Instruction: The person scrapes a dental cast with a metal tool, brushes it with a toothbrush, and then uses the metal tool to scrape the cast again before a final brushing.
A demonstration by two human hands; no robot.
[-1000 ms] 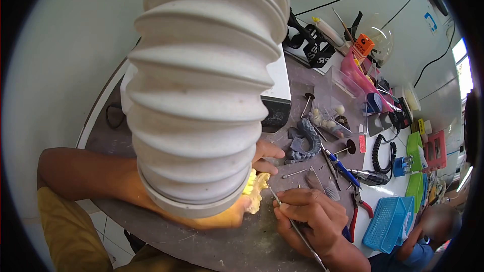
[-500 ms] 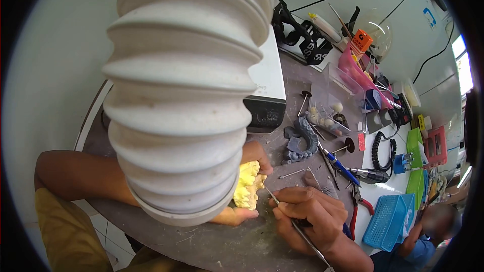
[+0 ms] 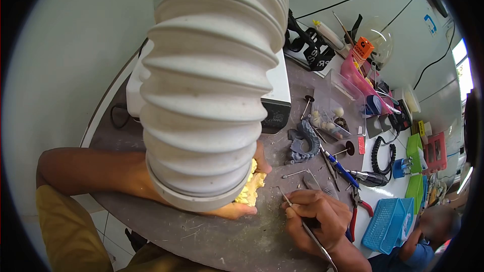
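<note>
My left hand [image 3: 234,210] grips a yellow dental model [image 3: 250,191] with moulded teeth, fingers and thumb around its sides. Much of this hand and part of the model are hidden behind the wide white ribbed hose [image 3: 204,90]. In my right hand [image 3: 320,216] is a thin metal dental carving tool [image 3: 308,230], held like a pen. Its bent tip stands a short way right of the model, apart from it. Just beyond the right hand lie a small metal rod [image 3: 294,174] and a flat brush [image 3: 330,189].
A grey dental model [image 3: 304,142] sits farther back beside a clear plastic box [image 3: 340,102]. Around them lie a blue pen-like tool [image 3: 344,171], a handpiece [image 3: 370,177] and red-handled pliers [image 3: 357,206]. A blue basket [image 3: 387,224] stands at right, near another person [image 3: 421,242].
The carving tool's tip has moved right, off the model, along with my right hand. The hose appears farther right and covers more of the yellow model.
</note>
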